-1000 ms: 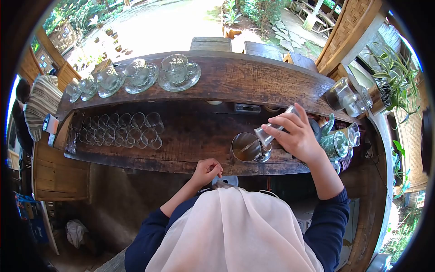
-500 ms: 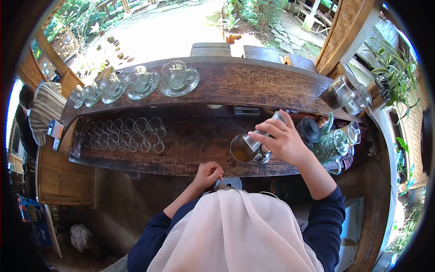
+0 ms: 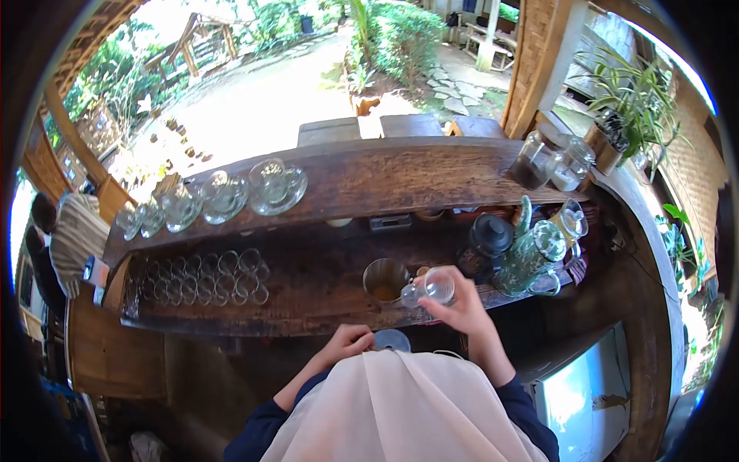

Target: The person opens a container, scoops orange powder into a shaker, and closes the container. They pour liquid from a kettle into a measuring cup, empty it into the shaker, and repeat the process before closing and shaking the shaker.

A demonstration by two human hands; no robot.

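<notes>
My right hand (image 3: 459, 302) is closed around a clear drinking glass (image 3: 439, 285), whose round mouth faces up toward me. Just left of that glass stands a wide container (image 3: 386, 280) with some amber-brown liquid at its bottom. Another small clear glass piece (image 3: 410, 294) shows between them, partly covered. My left hand (image 3: 346, 341) rests with curled fingers by the front edge of the wooden counter (image 3: 323, 296); whatever it may hold is hidden. Below the edge, beside that hand, is a bluish round lid or stool top (image 3: 392, 340).
Rows of clear glasses (image 3: 208, 279) stand at the counter's left. Glass cups on saucers (image 3: 271, 189) line the upper shelf. To the right are a green speckled pitcher (image 3: 531, 258), a dark lidded jar (image 3: 491, 235), glass jars (image 3: 571, 165) and a potted plant (image 3: 616, 127).
My right hand has turned the glass from tipped over the container to mouth-up and lowered it to the container's right. My left hand stays curled by the edge. The view has shifted.
</notes>
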